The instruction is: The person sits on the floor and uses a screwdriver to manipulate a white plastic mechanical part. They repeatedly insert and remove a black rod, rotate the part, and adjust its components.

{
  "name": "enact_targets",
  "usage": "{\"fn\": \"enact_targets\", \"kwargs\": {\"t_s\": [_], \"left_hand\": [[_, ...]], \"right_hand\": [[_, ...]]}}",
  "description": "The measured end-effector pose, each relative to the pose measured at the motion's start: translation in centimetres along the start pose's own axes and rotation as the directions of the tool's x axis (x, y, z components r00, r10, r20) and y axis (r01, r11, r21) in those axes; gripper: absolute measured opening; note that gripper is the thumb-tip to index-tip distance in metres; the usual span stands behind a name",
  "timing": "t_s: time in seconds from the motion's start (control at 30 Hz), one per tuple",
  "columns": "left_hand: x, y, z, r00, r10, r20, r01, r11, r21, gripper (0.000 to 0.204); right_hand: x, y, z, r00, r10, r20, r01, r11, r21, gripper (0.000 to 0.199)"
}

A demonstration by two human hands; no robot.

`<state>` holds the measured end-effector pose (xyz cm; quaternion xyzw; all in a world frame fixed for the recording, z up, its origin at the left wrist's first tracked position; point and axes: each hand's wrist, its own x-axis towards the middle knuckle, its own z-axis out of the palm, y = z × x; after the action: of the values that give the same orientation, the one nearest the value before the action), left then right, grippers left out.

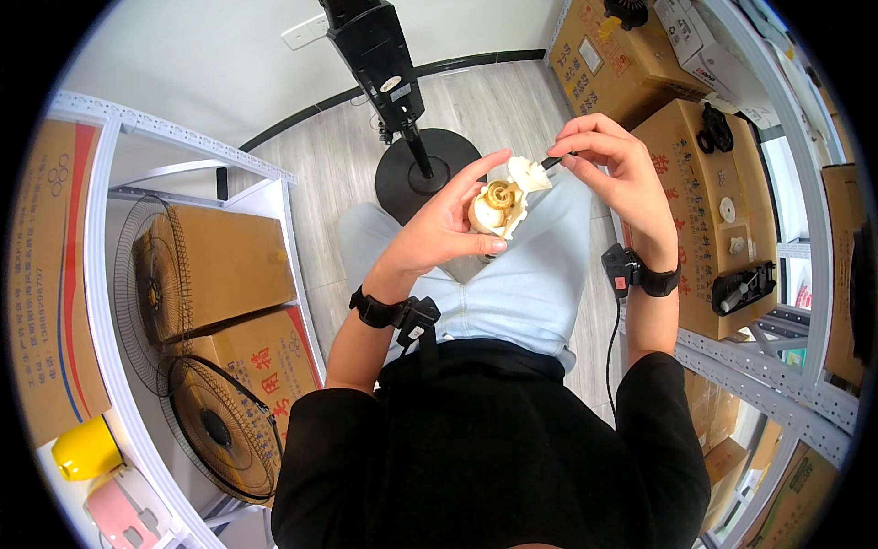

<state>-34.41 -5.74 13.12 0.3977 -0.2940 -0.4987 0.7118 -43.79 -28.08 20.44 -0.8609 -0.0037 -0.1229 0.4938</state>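
Note:
My left hand point(430, 229) is closed around a small cream plastic gear housing point(487, 218), thumb below and fingers above it. Inside the housing shows a yellow-brown, greasy-looking round part. A cream cover-like piece point(529, 174) sits at its upper right edge; whether it is attached I cannot tell. In a pinch of its thumb and fingers, my right hand point(626, 169) has a thin black tool point(553, 162), which points left at the cream piece. Its kind does not show clearly. Both hands are above my lap.
Ahead stands a black fan pole on a round base point(402, 188). Wire fan grilles point(215, 425) lean by cartons on the left rack. Atop a right-hand carton point(681, 197) lie a white gear point(727, 210), a black bracket point(716, 130) and a black housing point(745, 290). A cable hangs from my right wrist.

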Motion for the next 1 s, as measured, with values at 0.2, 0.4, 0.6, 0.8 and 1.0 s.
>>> {"fn": "enact_targets", "kwargs": {"t_s": [0.2,0.4,0.6,0.8,1.0], "left_hand": [[0.3,-0.3,-0.1,1.000,-0.025,-0.003,0.025,1.000,0.005,0.095],[0.5,-0.8,-0.4,0.999,-0.032,0.015,0.032,0.999,0.005,0.088],[0.4,-0.9,-0.5,0.999,-0.037,0.024,0.036,0.999,0.010,0.087],[0.2,-0.8,-0.6,0.995,-0.060,0.075,0.062,0.998,-0.027,0.087],[0.2,-0.6,-0.4,0.998,-0.032,0.062,0.030,0.999,0.029,0.087]], "right_hand": [[-0.6,-2.1,0.5,0.981,-0.190,0.038,0.194,0.944,-0.266,0.026],[-0.6,-3.2,0.9,0.967,-0.232,0.106,0.253,0.922,-0.294,0.027],[-0.2,-3.5,0.8,0.915,-0.354,0.192,0.398,0.864,-0.307,0.027],[-0.3,-3.8,0.7,0.915,-0.345,0.210,0.396,0.867,-0.301,0.025],[-0.4,-3.8,0.8,0.956,-0.258,0.140,0.293,0.874,-0.388,0.028]]}}
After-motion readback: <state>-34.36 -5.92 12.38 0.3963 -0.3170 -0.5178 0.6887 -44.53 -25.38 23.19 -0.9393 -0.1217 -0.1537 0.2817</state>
